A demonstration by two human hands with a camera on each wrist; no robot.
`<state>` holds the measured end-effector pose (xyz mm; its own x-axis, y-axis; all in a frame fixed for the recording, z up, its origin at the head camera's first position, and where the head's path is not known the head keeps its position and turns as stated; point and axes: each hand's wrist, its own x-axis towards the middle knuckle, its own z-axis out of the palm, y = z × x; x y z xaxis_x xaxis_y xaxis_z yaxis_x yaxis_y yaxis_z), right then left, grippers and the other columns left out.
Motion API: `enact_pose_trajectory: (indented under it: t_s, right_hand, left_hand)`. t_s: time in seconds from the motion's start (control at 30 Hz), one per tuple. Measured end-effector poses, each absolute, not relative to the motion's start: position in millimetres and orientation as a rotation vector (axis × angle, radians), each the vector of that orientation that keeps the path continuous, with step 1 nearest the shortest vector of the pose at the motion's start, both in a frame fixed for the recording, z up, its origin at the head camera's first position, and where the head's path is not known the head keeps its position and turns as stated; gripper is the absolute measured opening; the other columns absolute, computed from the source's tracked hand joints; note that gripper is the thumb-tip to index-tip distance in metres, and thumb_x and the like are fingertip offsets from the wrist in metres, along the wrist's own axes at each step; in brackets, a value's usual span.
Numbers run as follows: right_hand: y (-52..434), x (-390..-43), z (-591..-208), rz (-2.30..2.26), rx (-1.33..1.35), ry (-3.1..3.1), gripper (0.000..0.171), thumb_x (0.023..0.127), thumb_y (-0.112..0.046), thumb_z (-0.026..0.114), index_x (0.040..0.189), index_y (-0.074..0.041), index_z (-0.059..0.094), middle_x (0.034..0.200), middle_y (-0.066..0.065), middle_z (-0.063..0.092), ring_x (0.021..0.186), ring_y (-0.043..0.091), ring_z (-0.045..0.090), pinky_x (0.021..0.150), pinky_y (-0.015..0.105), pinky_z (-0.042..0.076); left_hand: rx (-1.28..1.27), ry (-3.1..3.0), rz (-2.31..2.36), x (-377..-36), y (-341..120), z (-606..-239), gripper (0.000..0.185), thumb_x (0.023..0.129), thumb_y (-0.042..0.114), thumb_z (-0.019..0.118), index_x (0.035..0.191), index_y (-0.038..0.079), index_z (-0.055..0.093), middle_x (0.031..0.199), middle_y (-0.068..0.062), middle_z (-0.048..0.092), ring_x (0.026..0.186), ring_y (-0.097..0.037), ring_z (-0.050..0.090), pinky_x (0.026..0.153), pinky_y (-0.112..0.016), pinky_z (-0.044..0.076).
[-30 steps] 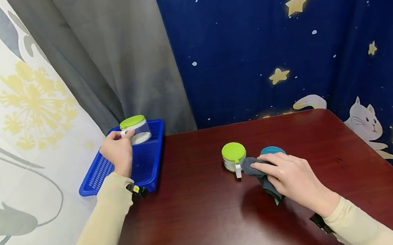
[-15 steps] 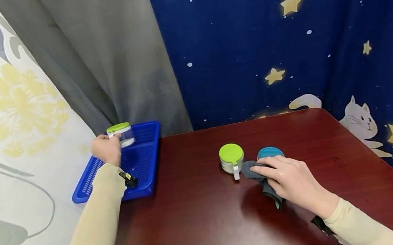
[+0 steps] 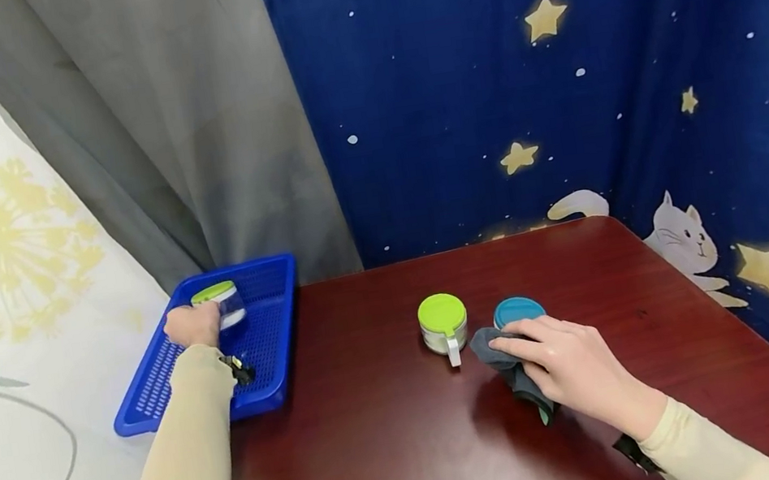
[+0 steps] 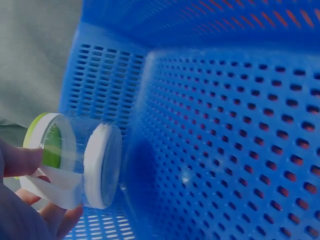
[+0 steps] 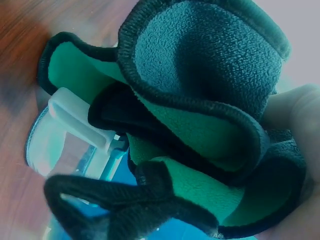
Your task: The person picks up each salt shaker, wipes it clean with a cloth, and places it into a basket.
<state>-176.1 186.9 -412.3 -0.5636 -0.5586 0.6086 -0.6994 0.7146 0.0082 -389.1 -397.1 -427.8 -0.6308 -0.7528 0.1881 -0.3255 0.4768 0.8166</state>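
We note left hand (image 3: 193, 325) grasping green-lidded jar (image 3: 220, 304) inside blue basket (image 3: 274, 346), far left. Right hand (image 3: 572, 369) clutching cloth (image 3: 509, 366) against teal-lidded jar (image 3: 516, 310); second green-lidded jar (image 3: 443, 322) just left.

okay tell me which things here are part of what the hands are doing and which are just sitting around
In hand:
left hand grips a green-lidded jar in the blue basket
right hand holds a cloth by the blue-lidded jar

Lying about:
second green-lidded jar on the table
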Motion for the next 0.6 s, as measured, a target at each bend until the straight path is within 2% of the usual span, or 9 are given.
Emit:
enact_pose_trajectory:
  t_s: [0.1,0.3,0.4,0.5,0.6]
  right_hand:
    - [185.2,-177.0,-414.4,0.329,0.948,-2.325,0.045,0.08,-0.011,0.076,0.123,-0.025,0.073,0.123,0.0,0.066,0.1,0.022,0.067,0.069,0.04,0.059]
    - [181.2,-178.3,-415.5,0.355,0.955,-2.323,0.047,0.08,-0.009,0.073,0.124,-0.025,0.072,0.124,0.0,0.066,0.101,0.022,0.067,0.069,0.041,0.059]
    - [179.4,-178.3,-414.4,0.355,0.953,-2.313,0.047,0.079,-0.008,0.073,0.124,-0.025,0.073,0.123,0.001,0.066,0.1,0.022,0.067,0.066,0.041,0.059]
    - [177.8,-178.3,-412.9,0.349,0.952,-2.305,0.047,0.079,-0.008,0.073,0.123,-0.025,0.073,0.122,0.002,0.066,0.098,0.022,0.067,0.065,0.04,0.059]
    - [175.9,-178.8,-411.3,0.347,0.959,-2.311,0.046,0.08,-0.009,0.072,0.124,-0.025,0.073,0.122,0.001,0.066,0.097,0.022,0.067,0.066,0.041,0.059]
  left_hand:
    - [0.864,-2.309,-0.964,-390.6,-399.5,-433.8,0.036,0.078,0.018,0.061,0.099,-0.009,0.068,0.108,-0.035,0.065,0.107,-0.054,0.056,0.098,-0.059,0.041]
    - [0.795,-2.475,-0.89,-395.5,-404.4,-438.4,0.031,0.081,0.02,0.058,0.095,-0.008,0.063,0.107,-0.032,0.063,0.112,-0.054,0.052,0.101,-0.06,0.037]
    - [0.795,-2.546,-0.896,-395.5,-409.1,-435.0,0.042,0.081,0.023,0.058,0.104,-0.012,0.062,0.113,-0.035,0.061,0.113,-0.054,0.052,0.1,-0.06,0.039]
    - [0.829,-2.616,-0.943,-391.1,-416.1,-431.5,0.054,0.079,0.026,0.061,0.115,-0.015,0.059,0.116,-0.036,0.06,0.111,-0.051,0.054,0.097,-0.058,0.043]
    - [0.815,-2.705,-0.961,-382.7,-423.0,-428.5,0.053,0.078,0.027,0.067,0.112,-0.013,0.061,0.103,-0.031,0.064,0.095,-0.045,0.059,0.084,-0.053,0.049]
